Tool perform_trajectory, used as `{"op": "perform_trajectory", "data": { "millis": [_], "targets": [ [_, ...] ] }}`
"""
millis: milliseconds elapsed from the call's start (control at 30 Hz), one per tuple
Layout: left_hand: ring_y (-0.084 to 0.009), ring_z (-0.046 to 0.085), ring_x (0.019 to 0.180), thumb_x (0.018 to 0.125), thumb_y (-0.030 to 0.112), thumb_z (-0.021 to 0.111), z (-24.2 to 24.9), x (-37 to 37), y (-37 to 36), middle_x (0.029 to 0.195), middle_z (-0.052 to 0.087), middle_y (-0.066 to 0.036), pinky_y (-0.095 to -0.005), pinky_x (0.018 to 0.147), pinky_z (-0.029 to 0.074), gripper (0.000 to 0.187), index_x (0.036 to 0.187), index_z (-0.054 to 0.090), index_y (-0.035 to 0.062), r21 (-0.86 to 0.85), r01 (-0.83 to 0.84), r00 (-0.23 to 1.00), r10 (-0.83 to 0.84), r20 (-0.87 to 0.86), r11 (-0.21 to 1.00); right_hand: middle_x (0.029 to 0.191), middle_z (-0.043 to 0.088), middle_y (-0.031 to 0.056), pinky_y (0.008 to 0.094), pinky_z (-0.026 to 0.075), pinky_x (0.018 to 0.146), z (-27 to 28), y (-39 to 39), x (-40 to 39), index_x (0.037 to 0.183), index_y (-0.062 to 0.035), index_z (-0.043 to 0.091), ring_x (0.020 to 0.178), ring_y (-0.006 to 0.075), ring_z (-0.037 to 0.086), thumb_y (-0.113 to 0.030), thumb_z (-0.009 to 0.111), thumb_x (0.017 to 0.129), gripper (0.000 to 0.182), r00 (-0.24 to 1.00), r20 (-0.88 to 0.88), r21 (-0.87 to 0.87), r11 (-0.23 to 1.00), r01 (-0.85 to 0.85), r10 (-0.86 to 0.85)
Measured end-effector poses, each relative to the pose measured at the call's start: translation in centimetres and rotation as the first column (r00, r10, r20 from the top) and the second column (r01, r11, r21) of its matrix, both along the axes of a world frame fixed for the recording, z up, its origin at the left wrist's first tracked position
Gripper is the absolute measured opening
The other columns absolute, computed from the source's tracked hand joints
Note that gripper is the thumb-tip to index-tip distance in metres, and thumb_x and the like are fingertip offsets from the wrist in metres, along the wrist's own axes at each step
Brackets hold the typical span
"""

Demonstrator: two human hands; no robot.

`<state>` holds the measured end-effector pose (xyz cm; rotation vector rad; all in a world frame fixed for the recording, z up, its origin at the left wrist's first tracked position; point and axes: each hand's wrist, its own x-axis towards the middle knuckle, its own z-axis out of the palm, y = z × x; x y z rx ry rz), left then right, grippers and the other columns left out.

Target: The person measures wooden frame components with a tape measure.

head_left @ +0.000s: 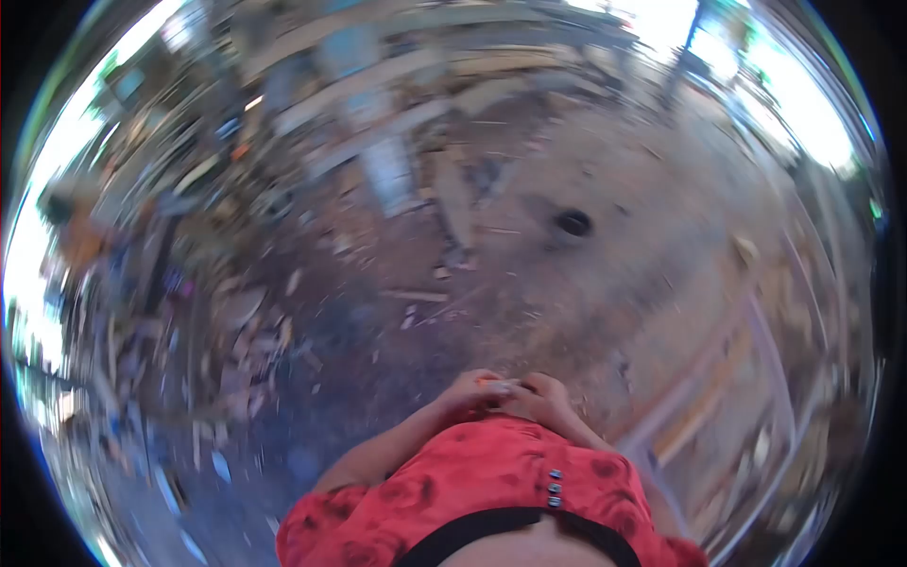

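Hands low centre: left hand (470,389) and right hand (540,395) curled together around small orange item (485,382), shape too blurred, above red rose-print fabric (482,472); open scrap-littered dirt floor (529,283) beyond.

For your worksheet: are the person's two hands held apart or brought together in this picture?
Together. The left hand and right hand meet just above the red garment, fingers curled around something small and orange; the blur hides what it is.

Everything is smeared by motion blur, so the scraps on the dirt floor (529,283) stay unreadable, and whatever small thing the clasped hands (505,395) pinch is too tiny to name.
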<state>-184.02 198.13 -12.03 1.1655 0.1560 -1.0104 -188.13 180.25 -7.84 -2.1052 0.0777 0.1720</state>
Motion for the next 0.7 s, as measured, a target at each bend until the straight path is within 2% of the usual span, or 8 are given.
{"op": "perform_trajectory", "data": {
  "millis": [67,167,200,267,400,467,633,700],
  "targets": [
    [-0.0142,0.059,0.078,0.078,0.021,0.068,1.0,1.2,0.1,0.096,0.061,-0.01,-0.0245,0.064,0.049,0.042,0.111,0.053,-0.0005,-0.008,0.052,0.998,-0.052,0.022,0.999,0.079,0.062,0.0171,0.0376,0.046,0.065,-1.5,-0.3,0.9,0.082,-0.0028,0.064,0.074,0.0298,0.061,-0.034,0.061,0.079,0.032,0.993,-0.118,-0.112,0.993,-0.037,0.024],
    [-0.0164,0.062,0.085,0.08,0.018,0.066,0.1,2.8,0.4,0.097,0.062,-0.011,-0.0255,0.067,0.052,0.038,0.111,0.054,-0.0002,0.043,0.119,0.988,-0.123,0.095,0.992,0.082,0.062,0.0177,0.041,0.047,0.069,-3.7,-0.1,1.7,0.083,-0.0047,0.064,0.08,0.0341,0.06,-0.035,0.058,0.078,0.031,1.0,-0.015,-0.095,0.995,0.008,-0.01],
    [-0.0164,0.062,0.085,0.08,0.018,0.066,0.0,3.1,0.2,0.097,0.062,-0.011,-0.0255,0.067,0.052,0.038,0.111,0.054,-0.0002,0.044,0.216,0.971,-0.219,0.098,0.975,0.082,0.062,0.0179,0.0416,0.047,0.069,-3.9,0.2,1.8,0.083,-0.0047,0.063,0.08,0.035,0.06,-0.033,0.059,0.077,0.029,1.0,0.007,-0.105,0.994,0.026,-0.025],
    [-0.0161,0.064,0.078,0.08,0.017,0.066,0.2,3.9,0.1,0.092,0.064,-0.01,-0.0257,0.061,0.053,0.036,0.109,0.055,-0.0001,0.179,0.134,0.976,-0.161,0.149,0.975,0.081,0.062,0.0178,0.0421,0.047,0.068,-2.8,0.2,2.5,0.082,-0.0046,0.063,0.079,0.0356,0.06,-0.033,0.059,0.076,0.029,0.995,-0.037,-0.094,0.992,0.086,-0.09],
    [-0.0157,0.064,0.073,0.079,0.015,0.067,-2.5,6.2,-0.3,0.088,0.064,-0.009,-0.0246,0.053,0.052,0.033,0.107,0.056,0.0003,0.16,0.179,0.961,-0.207,0.184,0.971,0.077,0.062,0.0178,0.0434,0.047,0.067,-3.3,-0.3,3.4,0.079,-0.0046,0.062,0.076,0.0364,0.06,-0.033,0.059,0.075,0.029,0.992,-0.029,-0.077,0.99,0.118,-0.121],
    [-0.0172,0.063,0.066,0.08,0.015,0.066,-2.9,7.3,-1.0,0.084,0.064,-0.011,-0.0279,0.051,0.051,0.036,0.109,0.053,0.0001,0.176,0.19,0.948,-0.227,0.221,0.966,0.077,0.062,0.0177,0.0435,0.047,0.067,-3.2,-1.0,3.5,0.08,-0.0046,0.062,0.076,0.0365,0.06,-0.033,0.059,0.075,0.029,0.984,-0.04,-0.075,0.982,0.171,-0.174],
    [-0.0156,0.063,0.069,0.08,0.013,0.067,-2.5,9.7,-6.0,0.087,0.065,-0.01,-0.0254,0.046,0.051,0.032,0.107,0.055,0.0004,0.275,0.236,0.913,-0.309,0.266,0.932,0.078,0.062,0.0176,0.0436,0.046,0.066,-4.8,-4.0,5.0,0.08,-0.0048,0.062,0.077,0.0363,0.06,-0.034,0.059,0.076,0.029,0.949,-0.025,-0.06,0.948,0.312,-0.314],
    [-0.0148,0.064,0.071,0.079,0.011,0.067,-2.2,11.4,-8.5,0.089,0.064,-0.009,-0.0234,0.045,0.051,0.03,0.105,0.057,0.0002,0.274,0.252,0.909,-0.324,0.262,0.928,0.082,0.064,0.0183,0.0437,0.047,0.073,-4.9,-6.3,6.1,0.085,-0.0053,0.065,0.083,0.0356,0.061,-0.03,0.057,0.076,0.028,0.926,-0.088,-0.03,0.93,0.366,-0.367]
  ]
}}
